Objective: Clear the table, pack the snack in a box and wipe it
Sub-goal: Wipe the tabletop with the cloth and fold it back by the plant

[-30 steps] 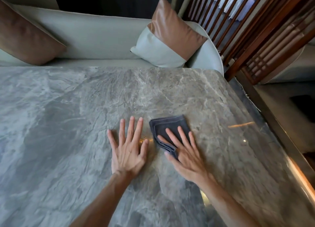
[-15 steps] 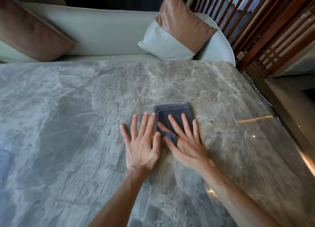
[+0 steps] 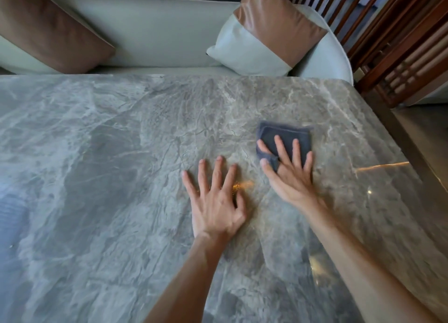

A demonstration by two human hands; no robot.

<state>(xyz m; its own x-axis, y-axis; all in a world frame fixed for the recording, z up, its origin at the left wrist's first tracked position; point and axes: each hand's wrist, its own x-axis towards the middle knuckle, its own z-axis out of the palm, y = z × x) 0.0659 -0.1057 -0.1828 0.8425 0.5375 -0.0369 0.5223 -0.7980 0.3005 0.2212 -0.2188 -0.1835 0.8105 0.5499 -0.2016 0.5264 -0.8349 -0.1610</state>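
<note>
Over on the far left, behind the table, a brown leather cushion (image 3: 52, 29) leans against the pale sofa (image 3: 155, 32), which runs along the whole back edge. Nothing fancy, just the usual couch setup.

Coming in from there, the grey marble table (image 3: 97, 177) takes up pretty much everything in front of me. Lots of veining, kinda glossy, with a few warm orange light streaks reflecting off it toward the right side.

Around the middle, my left hand (image 3: 215, 201) is lying flat on the marble, palm down, fingers spread out and holding nothing at all. It's just planted there, touching the stone, with a small orange glint right next to my index finger.

Just to the right of that, my right hand (image 3: 288, 175) is pressed flat on top of the folded dark blue cloth (image 3: 284, 136). Fingers are splayed over it, not gripping, more like pinning it down against the table. My thumb sits at the cloth's left edge where one corner is bunched up a bit. The far half of the cloth sticks out past my fingertips. It's slightly blurry there.

Further back on the right there's a two-tone pillow (image 3: 264, 32), brown on top and pale below, propped at the sofa's end. Beyond the table's right edge stands a dark wooden slatted screen (image 3: 397, 36).
</note>
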